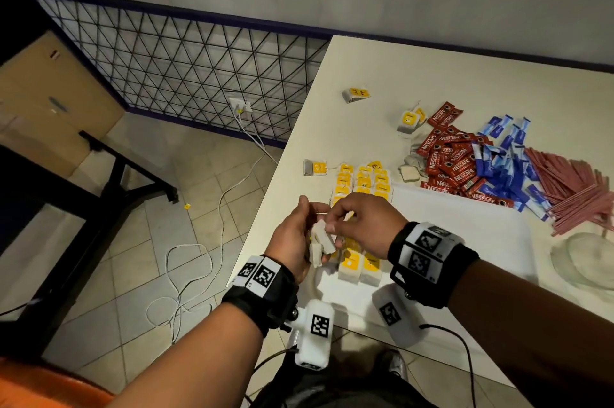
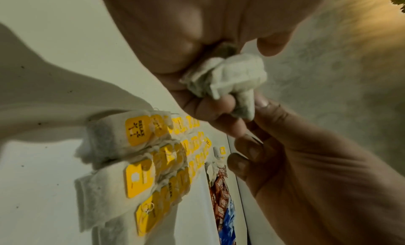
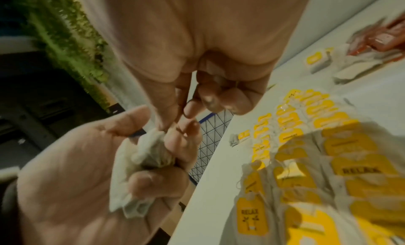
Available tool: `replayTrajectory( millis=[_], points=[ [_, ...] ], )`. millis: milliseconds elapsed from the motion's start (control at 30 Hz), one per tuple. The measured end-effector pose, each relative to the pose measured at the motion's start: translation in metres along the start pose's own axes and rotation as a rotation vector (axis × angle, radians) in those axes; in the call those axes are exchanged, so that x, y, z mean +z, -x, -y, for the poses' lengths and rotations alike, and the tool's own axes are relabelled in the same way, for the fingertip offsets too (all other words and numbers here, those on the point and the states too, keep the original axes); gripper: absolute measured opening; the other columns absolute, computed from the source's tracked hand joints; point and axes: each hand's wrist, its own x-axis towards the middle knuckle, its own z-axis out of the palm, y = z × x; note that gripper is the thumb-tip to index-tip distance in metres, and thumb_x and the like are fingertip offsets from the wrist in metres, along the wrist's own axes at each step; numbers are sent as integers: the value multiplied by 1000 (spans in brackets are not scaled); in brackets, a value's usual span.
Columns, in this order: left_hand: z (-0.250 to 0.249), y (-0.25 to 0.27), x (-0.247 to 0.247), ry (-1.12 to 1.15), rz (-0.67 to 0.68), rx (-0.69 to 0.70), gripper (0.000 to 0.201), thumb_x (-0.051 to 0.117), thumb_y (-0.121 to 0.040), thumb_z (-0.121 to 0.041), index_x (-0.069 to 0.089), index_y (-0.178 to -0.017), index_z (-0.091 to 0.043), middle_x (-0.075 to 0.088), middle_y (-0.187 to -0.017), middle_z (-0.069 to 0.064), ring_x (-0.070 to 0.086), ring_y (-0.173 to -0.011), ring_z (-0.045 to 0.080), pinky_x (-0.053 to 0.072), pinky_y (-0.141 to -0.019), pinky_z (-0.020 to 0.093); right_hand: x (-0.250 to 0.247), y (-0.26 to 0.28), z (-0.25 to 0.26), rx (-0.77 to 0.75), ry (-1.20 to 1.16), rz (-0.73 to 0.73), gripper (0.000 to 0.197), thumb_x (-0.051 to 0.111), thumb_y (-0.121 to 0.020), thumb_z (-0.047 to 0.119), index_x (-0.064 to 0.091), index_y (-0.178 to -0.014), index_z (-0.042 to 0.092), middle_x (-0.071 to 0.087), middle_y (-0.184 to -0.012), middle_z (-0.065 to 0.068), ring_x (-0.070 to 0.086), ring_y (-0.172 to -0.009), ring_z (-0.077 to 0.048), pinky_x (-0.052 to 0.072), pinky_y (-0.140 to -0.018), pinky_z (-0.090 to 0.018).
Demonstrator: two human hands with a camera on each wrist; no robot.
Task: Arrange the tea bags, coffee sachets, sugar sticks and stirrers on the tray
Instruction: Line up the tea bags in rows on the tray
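Note:
My left hand [image 1: 307, 228] holds a small bunch of crumpled white tea bags [image 1: 319, 243] just above the tray's left edge. The fingers curl around the tea bags [image 2: 230, 79]. My right hand [image 1: 334, 223] meets it from the right and pinches the top of the bunch [image 3: 151, 144] with thumb and fingertips. Rows of tea bags with yellow tags [image 1: 362, 181] lie on the left part of the white tray [image 1: 465, 241]. Beyond the tray lie red coffee sachets [image 1: 452, 161], blue sugar sticks [image 1: 505, 161] and pink stirrers [image 1: 571, 185] in loose piles.
Loose tea bags lie on the table at the far side [image 1: 356, 94], near the sachets [image 1: 409, 122] and left of the rows [image 1: 315, 167]. A clear glass dish [image 1: 584, 261] sits right of the tray. The table's left edge is beside my hands, with cables on the floor below.

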Motion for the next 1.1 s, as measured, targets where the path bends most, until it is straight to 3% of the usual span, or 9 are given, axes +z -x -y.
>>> replayTrajectory(
  millis=[233,333,433,567,700,767,867,967,1100],
  points=[
    [5,-7,-7,-128,34,28,56,28,-101,-51,64,-89,-10,57,-70,21,54,-51,26,34,-37,21,-4,-4,-1,25,36,-53,14,59,-92,27,58,-79,32,61,-85,11,50,-64,2,34,-57,-17],
    [9,-9,-12,-305,-150,71,56,33,-100,-52,62,-95,-4,59,-69,17,53,-47,24,33,-40,22,-13,-2,-2,-3,109,-112,14,59,-91,23,58,-79,30,60,-81,12,50,-62,3,34,-54,-12],
    [10,-7,-16,-504,-344,233,25,59,-92,-42,58,-84,-18,61,-78,6,54,-54,21,36,-46,25,-18,-2,-4,5,272,-108,6,56,-90,24,62,-93,24,62,-82,7,54,-69,-9,37,-61,-22],
    [10,-2,-9,-974,-148,450,29,82,-66,-37,59,-82,-29,53,-81,-13,48,-60,0,39,-62,16,-15,-3,1,41,209,-143,11,57,-87,21,61,-97,24,60,-73,9,55,-67,-10,35,-56,-15],
    [10,-5,-6,-1198,-158,651,28,71,-75,-35,69,-91,-12,52,-91,-5,46,-62,5,41,-66,20,-12,-5,10,47,108,-160,4,63,-83,26,65,-86,28,64,-76,7,55,-66,-5,34,-55,-15],
    [4,-7,-10,-1091,-114,561,9,74,-79,-22,69,-82,-14,55,-86,-4,47,-62,0,39,-65,20,-14,-4,10,13,110,-150,9,69,-80,34,66,-87,30,64,-79,7,55,-72,-4,35,-58,-16],
    [-6,-8,-19,-1031,6,332,20,77,-80,-16,65,-72,-30,58,-81,-7,51,-66,0,39,-67,19,-13,-5,1,-40,229,-54,10,70,-81,33,69,-89,28,60,-85,11,55,-83,-8,39,-69,-18],
    [-4,-8,-29,-1188,51,199,5,72,-85,-20,69,-83,-16,57,-88,-4,55,-79,13,43,-74,26,-5,-9,-9,-2,285,28,9,65,-87,30,69,-92,23,65,-89,8,60,-88,-13,47,-78,-27],
    [9,-10,-37,-1401,28,83,18,72,-82,-23,65,-82,-6,62,-90,7,60,-88,24,47,-81,33,17,-12,-21,45,393,164,11,61,-90,29,69,-93,24,64,-91,6,57,-88,-14,46,-75,-26]
  ],
)
